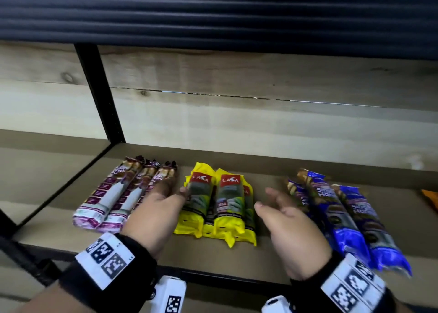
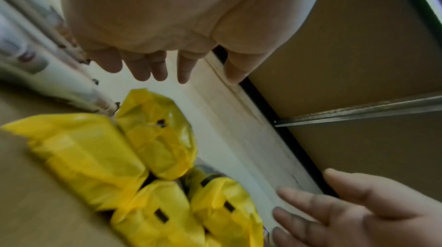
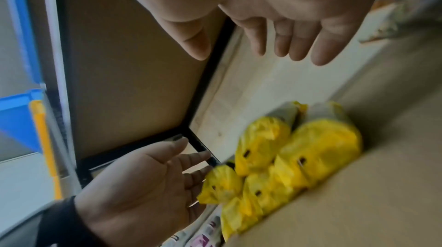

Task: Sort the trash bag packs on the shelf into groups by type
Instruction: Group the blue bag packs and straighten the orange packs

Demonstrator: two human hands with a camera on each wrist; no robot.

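Mid-shelf, between purple packs (image 1: pixel 123 194) and blue packs (image 1: pixel 343 220), the yellow packs (image 1: pixel 220 206) look light, soft and slippery; squeeze them at mid-length. Left hand (image 1: pixel 156 215) and right hand (image 1: pixel 291 232) flank them, empty, fingers spread.

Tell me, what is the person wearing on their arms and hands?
The left hand and right hand are bare, without gloves. Each wrist wears a black band carrying white tags printed with black square codes. A white camera unit sits below each wrist.
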